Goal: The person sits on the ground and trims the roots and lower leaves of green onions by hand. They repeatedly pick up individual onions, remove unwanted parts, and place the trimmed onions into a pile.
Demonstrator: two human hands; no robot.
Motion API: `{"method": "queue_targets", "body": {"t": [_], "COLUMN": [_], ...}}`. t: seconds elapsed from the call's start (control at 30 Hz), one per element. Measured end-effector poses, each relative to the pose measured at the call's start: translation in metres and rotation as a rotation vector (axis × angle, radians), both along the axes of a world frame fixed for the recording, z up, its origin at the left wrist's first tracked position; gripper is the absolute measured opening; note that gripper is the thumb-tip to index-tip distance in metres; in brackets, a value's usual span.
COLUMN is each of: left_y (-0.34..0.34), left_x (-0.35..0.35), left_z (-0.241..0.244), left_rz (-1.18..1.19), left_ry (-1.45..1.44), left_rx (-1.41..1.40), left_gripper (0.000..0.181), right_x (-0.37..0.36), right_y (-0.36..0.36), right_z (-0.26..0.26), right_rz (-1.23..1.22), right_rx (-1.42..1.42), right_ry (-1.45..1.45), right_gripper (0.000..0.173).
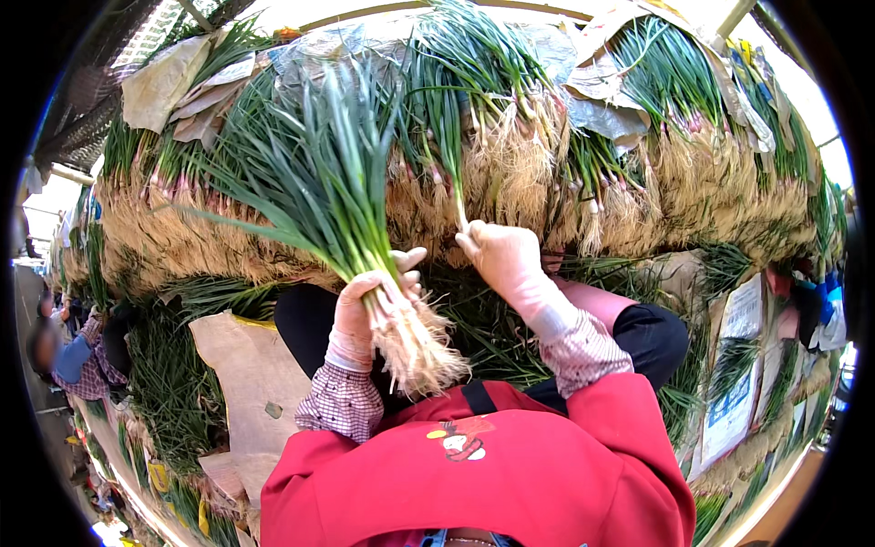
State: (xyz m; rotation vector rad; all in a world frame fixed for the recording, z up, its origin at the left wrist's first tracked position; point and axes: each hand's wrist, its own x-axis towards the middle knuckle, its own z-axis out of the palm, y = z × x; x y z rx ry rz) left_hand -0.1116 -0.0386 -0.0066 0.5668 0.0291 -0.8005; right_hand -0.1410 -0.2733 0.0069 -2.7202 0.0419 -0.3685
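My left hand (359, 314) is closed around the lower stems of a bunch of green garlic (355, 225). Its long flat leaves fan up and away from me, and pale tangled roots (420, 349) hang towards my lap. To the right, my right hand (506, 263) pinches the white lower end of a single green garlic stalk (456, 184), whose leaves lie against the pile. Both hands look thinly gloved. In front of them rises a long heap of green garlic (506, 137), leaves on top and dry roots facing me.
Brown paper and plastic sheets (164, 82) lie over parts of the heap. Loose green leaves (171, 383) cover the ground around my knees. A flattened paper sack (249, 383) lies at my left, and printed sacks (731, 410) at my right. Another person (82, 355) sits at the far left.
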Motion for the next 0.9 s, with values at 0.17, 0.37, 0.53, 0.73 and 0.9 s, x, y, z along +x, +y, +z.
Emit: {"method": "queue_targets", "body": {"t": [0.17,0.37,0.53,0.73,0.9], "left_y": [-0.02,0.002,-0.013,-0.023,-0.015], "left_x": [0.005,0.0,-0.007,-0.008,-0.013], "left_z": [0.007,-0.021,-0.008,-0.007,-0.035], "left_rz": [-0.063,-0.155,-0.057,-0.197,-0.136], "left_ry": [0.086,0.013,0.13,0.054,0.058], "left_rx": [0.169,0.143,0.173,0.141,0.253], "left_gripper": [0.042,0.042,0.04,0.03,0.028], "right_x": [-0.032,0.012,0.021,-0.018,0.01], "right_y": [0.034,-0.006,0.032,0.012,-0.025], "right_z": [0.013,0.005,-0.042,-0.011,0.01], "right_rz": [0.226,0.218,-0.09,-0.214,0.019], "right_rx": [-0.101,1.173,1.629,1.548,0.756], "right_ry": [0.243,0.599,0.553,0.219,0.409], "right_gripper": [0.018,0.026,0.019,0.02,0.033]}}
